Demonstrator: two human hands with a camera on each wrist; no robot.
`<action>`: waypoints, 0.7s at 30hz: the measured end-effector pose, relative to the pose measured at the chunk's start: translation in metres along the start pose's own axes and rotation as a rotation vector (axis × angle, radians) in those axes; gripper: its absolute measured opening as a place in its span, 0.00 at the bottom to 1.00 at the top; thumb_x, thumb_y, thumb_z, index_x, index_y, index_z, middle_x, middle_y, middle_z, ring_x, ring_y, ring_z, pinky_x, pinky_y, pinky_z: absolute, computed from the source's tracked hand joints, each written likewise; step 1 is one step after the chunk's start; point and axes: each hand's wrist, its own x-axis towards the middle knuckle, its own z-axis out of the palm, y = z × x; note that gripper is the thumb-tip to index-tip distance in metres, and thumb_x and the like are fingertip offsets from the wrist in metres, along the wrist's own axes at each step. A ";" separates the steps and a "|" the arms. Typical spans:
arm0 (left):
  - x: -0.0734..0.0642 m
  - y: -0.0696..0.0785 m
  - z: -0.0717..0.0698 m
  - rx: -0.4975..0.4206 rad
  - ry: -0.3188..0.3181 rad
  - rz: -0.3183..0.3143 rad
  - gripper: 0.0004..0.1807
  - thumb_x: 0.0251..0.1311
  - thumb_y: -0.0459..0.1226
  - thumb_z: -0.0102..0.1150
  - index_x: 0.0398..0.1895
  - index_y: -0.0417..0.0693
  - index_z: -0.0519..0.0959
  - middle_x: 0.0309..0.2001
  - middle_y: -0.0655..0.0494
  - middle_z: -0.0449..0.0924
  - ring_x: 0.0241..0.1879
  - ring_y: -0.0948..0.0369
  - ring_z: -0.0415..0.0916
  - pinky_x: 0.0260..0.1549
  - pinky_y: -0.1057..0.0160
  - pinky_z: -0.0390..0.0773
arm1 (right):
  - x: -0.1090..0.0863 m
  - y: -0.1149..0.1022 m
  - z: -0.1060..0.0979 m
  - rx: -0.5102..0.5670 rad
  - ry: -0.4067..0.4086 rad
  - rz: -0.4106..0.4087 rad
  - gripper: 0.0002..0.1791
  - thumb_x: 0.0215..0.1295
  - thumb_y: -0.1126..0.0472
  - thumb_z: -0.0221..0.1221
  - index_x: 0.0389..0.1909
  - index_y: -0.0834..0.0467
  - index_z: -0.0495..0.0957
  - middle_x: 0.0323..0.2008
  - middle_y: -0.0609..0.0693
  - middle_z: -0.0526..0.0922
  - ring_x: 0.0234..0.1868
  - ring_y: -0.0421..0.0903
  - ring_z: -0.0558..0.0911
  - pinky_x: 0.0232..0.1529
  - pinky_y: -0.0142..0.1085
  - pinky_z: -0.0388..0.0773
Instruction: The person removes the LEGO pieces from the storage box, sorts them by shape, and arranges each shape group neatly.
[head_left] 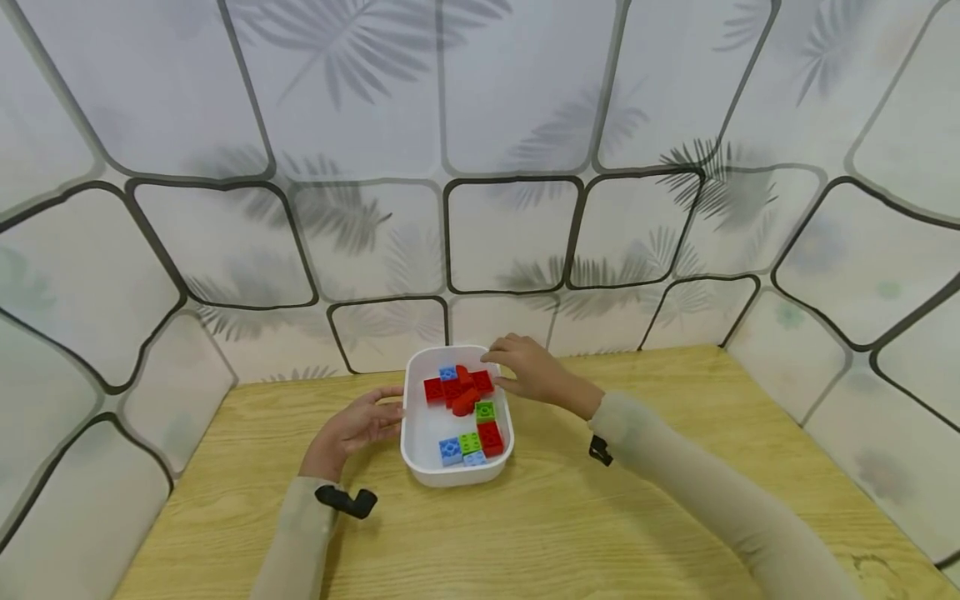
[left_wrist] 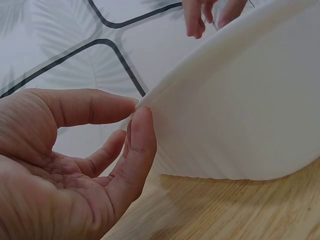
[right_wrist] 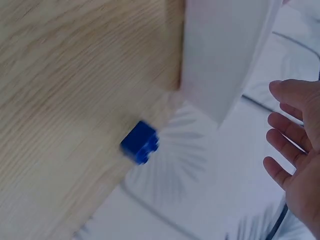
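Observation:
A white plastic box [head_left: 420, 467] stands on the wooden table, with several red, green and blue toy bricks inside. My left hand [head_left: 365, 425] is at its left side; in the left wrist view the thumb and a finger [left_wrist: 142, 132] pinch the box's rim. My right hand [head_left: 536, 372] hovers by the far right rim, its fingers loosely spread and holding nothing. The right wrist view has it apart from the box wall [right_wrist: 220, 55]. Joined red bricks [head_left: 453, 390] lie in the box's far half. A dark blue brick [right_wrist: 140, 142] lies outside the box, on the table near the backdrop.
Patterned white fabric [head_left: 510, 233] with dark outlines and leaf prints rises behind the table and at both sides. The wooden table [head_left: 570, 517] extends in front of the box. Black straps [head_left: 345, 502] sit at both wrists, over light sleeves.

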 end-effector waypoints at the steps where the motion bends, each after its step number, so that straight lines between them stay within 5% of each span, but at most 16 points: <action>1: 0.000 0.000 0.000 -0.002 -0.001 0.000 0.27 0.73 0.26 0.49 0.71 0.34 0.55 0.42 0.58 0.83 0.41 0.67 0.84 0.41 0.70 0.85 | 0.002 -0.005 -0.001 0.016 -0.008 -0.006 0.18 0.62 0.62 0.70 0.53 0.60 0.84 0.49 0.55 0.84 0.51 0.52 0.81 0.54 0.46 0.81; 12: 0.000 0.000 -0.001 -0.014 -0.010 0.000 0.26 0.73 0.26 0.49 0.71 0.35 0.55 0.43 0.57 0.83 0.41 0.67 0.84 0.41 0.70 0.85 | 0.019 -0.048 -0.005 0.081 -0.112 -0.116 0.18 0.65 0.58 0.69 0.54 0.58 0.84 0.52 0.52 0.84 0.56 0.50 0.79 0.60 0.44 0.78; 21: 0.000 0.001 -0.001 0.008 -0.017 -0.006 0.29 0.74 0.26 0.48 0.73 0.32 0.52 0.43 0.58 0.83 0.41 0.67 0.84 0.42 0.70 0.85 | 0.026 -0.072 0.002 0.071 -0.304 -0.184 0.20 0.67 0.56 0.67 0.58 0.56 0.83 0.55 0.50 0.84 0.58 0.48 0.78 0.64 0.41 0.75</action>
